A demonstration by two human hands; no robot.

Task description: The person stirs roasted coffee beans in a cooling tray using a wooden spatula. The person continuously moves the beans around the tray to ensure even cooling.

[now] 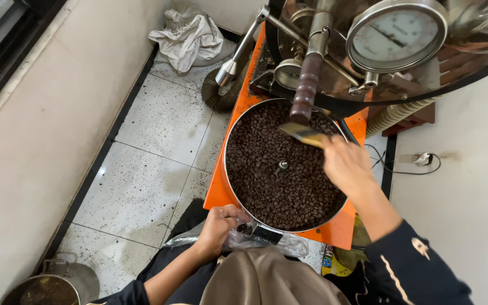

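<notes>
A clear plastic bag [266, 243] is pinched in the left hand [218, 226] fingers; a crumpled white sack [190, 36] lies well beyond them.

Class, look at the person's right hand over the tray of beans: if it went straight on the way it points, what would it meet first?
Probably the dark wooden handle hanging over the beans; the right hand and its yellowish tool aim there, though depth is unclear.

This is a small coffee roastery. A steel roaster [368, 51] with a round dial gauge [396, 35] stands over an orange-framed cooling tray [228, 169] full of dark roasted beans [278, 169], on a speckled tile floor [153, 158] between plain walls.
</notes>
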